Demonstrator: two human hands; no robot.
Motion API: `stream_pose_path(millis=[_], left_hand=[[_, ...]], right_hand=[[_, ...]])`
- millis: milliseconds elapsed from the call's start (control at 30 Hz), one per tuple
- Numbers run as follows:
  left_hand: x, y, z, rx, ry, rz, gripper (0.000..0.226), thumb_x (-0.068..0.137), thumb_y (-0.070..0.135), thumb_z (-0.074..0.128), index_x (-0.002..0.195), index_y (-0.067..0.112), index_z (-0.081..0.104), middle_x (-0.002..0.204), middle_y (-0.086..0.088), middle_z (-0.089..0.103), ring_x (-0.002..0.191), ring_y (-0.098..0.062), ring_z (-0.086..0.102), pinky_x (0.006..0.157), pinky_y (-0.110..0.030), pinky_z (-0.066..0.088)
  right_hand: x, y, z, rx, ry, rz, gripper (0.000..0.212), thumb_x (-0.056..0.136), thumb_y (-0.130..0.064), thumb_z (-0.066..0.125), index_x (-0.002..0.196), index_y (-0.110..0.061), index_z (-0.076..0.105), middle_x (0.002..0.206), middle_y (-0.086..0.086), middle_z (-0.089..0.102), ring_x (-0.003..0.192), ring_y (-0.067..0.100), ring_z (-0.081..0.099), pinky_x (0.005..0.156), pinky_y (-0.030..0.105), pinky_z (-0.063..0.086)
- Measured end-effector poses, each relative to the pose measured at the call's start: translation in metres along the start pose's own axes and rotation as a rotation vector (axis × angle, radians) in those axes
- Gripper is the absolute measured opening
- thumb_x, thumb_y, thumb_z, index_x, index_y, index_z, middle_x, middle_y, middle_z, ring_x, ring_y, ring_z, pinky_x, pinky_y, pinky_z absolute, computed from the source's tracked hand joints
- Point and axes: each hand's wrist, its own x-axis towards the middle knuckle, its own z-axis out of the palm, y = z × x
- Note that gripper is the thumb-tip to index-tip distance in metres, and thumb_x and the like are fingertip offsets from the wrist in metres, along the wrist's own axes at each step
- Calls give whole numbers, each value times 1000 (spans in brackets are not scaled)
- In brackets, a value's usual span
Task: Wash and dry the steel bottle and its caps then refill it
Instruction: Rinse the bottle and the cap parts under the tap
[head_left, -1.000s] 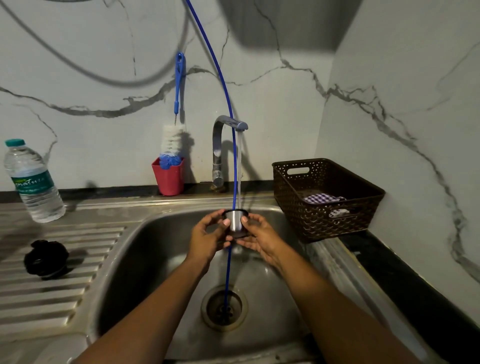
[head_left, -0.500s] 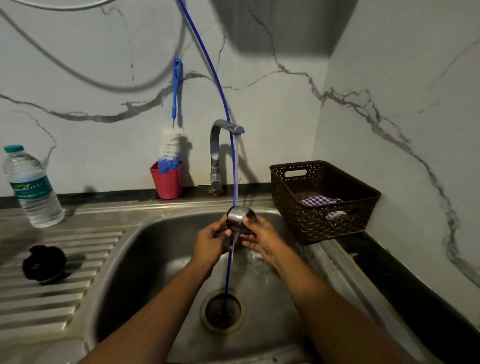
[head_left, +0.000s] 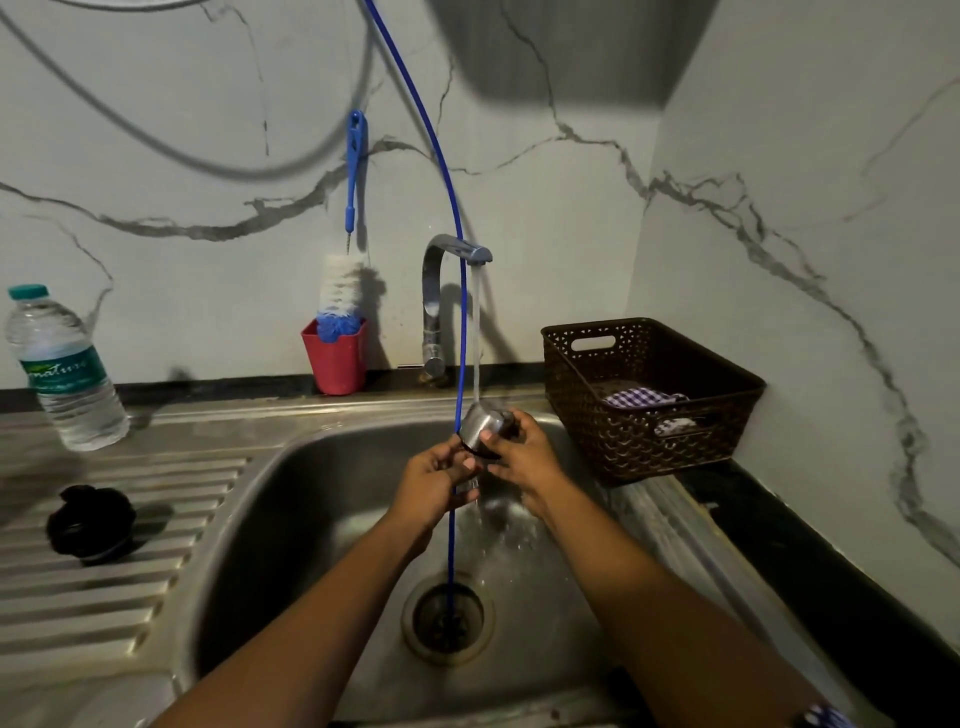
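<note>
Rinsing step: left hand (head_left: 435, 480) and right hand (head_left: 524, 462) grip steel cap (head_left: 485, 422) under running tap (head_left: 451, 254); next, likely shaking it dry.

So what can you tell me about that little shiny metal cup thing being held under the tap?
It is a small cup-shaped steel cap, shiny and wet, with a black band round its lower end. It is tilted above the steel sink, directly under the stream from the chrome tap. The left hand and right hand grip it from either side, and a thin blue hose crosses in front of it.
</note>
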Motion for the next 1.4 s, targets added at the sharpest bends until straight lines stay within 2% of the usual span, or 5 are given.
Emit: stream_pose_path(millis=[433, 767, 900, 1200, 1400], left_hand=[[5, 1, -8, -97, 60, -56, 44, 97, 0, 45, 136, 19, 47, 117, 0, 62, 98, -16, 64, 68, -26, 54], [6, 1, -11, -225, 36, -141, 33, 98, 5, 43, 127, 11, 56, 112, -9, 67, 107, -21, 62, 84, -37, 52], [5, 5, -8, -354, 32, -164, 27, 99, 7, 40, 119, 4, 57, 98, -10, 67, 93, -21, 63, 88, -40, 50], [4, 5, 2, -417, 131, -161, 7, 96, 10, 52, 91, 9, 55, 98, -16, 64, 86, -22, 64, 76, -34, 55], [5, 5, -8, -347, 204, -64, 44, 85, -9, 59, 125, 8, 48, 113, -13, 61, 105, -29, 61, 78, -31, 54]], right_hand=[[25, 3, -2, -125, 26, -65, 37, 81, -22, 71, 116, -14, 61, 114, 6, 66, 101, 22, 63, 84, 35, 54], [12, -7, -14, -256, -179, -177, 66, 80, 8, 64, 139, -12, 42, 133, 4, 50, 116, 13, 48, 86, 17, 44], [10, -8, -17, -372, -225, -222, 71, 77, 3, 69, 136, -29, 47, 143, 0, 43, 127, 20, 45, 104, 36, 42], [-1, -7, -9, -100, -161, -240, 23, 81, 4, 65, 94, -13, 58, 100, 0, 62, 98, 14, 58, 77, 15, 52], [2, 0, -12, -111, -216, -113, 51, 75, 9, 68, 111, -21, 50, 115, 0, 57, 110, 17, 55, 97, 37, 48]])
